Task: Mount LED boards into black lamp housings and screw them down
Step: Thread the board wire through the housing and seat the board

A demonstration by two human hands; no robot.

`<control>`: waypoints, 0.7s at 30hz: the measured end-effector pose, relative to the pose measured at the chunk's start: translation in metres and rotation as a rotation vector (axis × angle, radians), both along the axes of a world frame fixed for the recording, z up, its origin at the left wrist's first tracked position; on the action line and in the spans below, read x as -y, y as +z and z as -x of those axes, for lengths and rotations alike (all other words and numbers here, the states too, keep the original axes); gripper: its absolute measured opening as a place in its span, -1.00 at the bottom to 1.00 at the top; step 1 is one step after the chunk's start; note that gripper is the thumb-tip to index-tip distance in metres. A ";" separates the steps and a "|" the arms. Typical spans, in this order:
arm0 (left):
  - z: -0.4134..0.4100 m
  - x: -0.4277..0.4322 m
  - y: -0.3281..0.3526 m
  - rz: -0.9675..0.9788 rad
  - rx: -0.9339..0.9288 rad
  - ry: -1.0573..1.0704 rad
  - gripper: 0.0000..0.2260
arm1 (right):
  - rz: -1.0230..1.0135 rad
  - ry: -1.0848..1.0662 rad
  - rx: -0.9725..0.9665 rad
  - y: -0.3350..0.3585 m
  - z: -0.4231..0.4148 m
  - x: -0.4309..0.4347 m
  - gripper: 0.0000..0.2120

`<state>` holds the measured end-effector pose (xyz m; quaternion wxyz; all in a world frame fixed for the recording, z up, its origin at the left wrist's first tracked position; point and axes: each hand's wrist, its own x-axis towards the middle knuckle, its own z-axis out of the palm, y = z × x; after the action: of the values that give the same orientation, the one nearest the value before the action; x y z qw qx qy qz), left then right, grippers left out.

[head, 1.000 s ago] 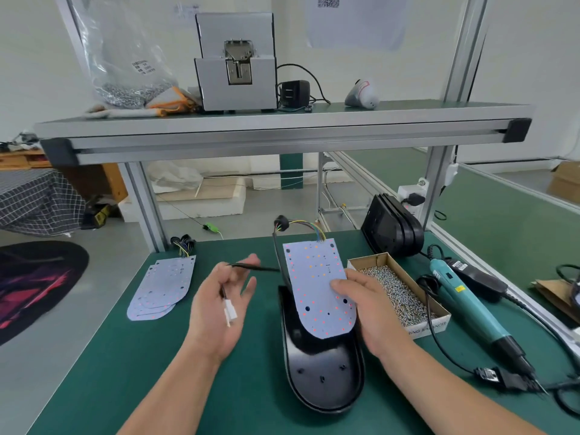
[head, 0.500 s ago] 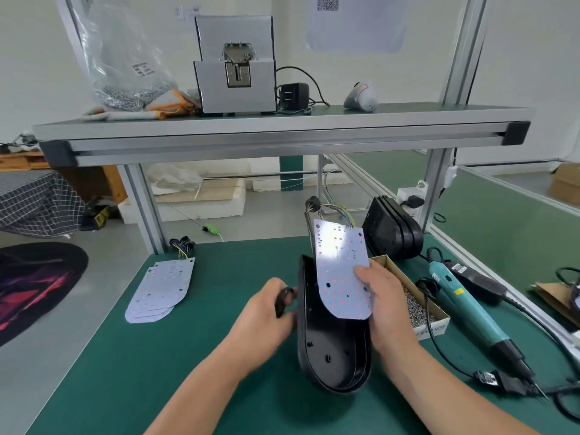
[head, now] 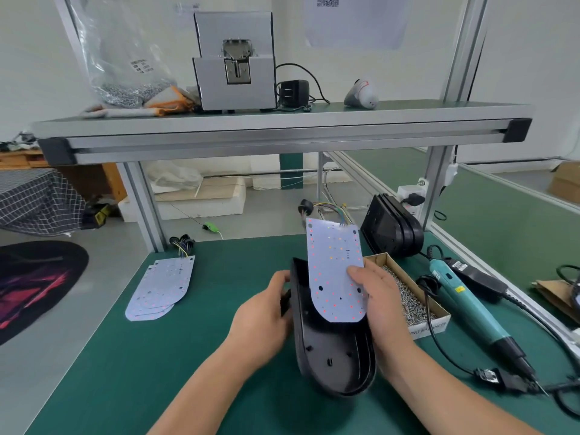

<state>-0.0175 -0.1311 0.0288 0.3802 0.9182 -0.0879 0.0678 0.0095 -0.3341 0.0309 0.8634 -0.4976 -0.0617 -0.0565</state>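
Green matting is covering the counter (head: 157,372), where the left hand (head: 260,321) is gripping the tilted black lamp housing (head: 332,356) by its left edge. The right hand (head: 379,306) is pinching the LED board (head: 334,271) over the housing's open side; a screw box (head: 431,324) is sitting just right of that hand.

One held housing (head: 332,356), one held board (head: 334,271), one screwdriver (head: 470,309), one screw box (head: 428,326).

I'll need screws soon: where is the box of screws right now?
In the head view, the box of screws sits right of centre on the green table, between the right hand and the teal electric screwdriver.
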 end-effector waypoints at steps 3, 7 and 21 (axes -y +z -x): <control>0.005 -0.001 0.001 -0.053 0.032 -0.023 -0.85 | -0.028 -0.058 -0.018 0.000 -0.006 0.005 -0.79; 0.000 -0.013 -0.001 0.330 -0.094 0.006 -0.79 | -0.035 -0.090 -0.010 0.002 -0.011 0.010 -0.82; -0.006 -0.017 -0.004 0.682 -0.143 0.060 -0.48 | 0.049 0.184 -0.127 -0.015 -0.006 -0.012 -0.66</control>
<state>-0.0112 -0.1141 0.0253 0.6681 0.7430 -0.0064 0.0401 0.0159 -0.3225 0.0158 0.8546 -0.5134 -0.0537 0.0560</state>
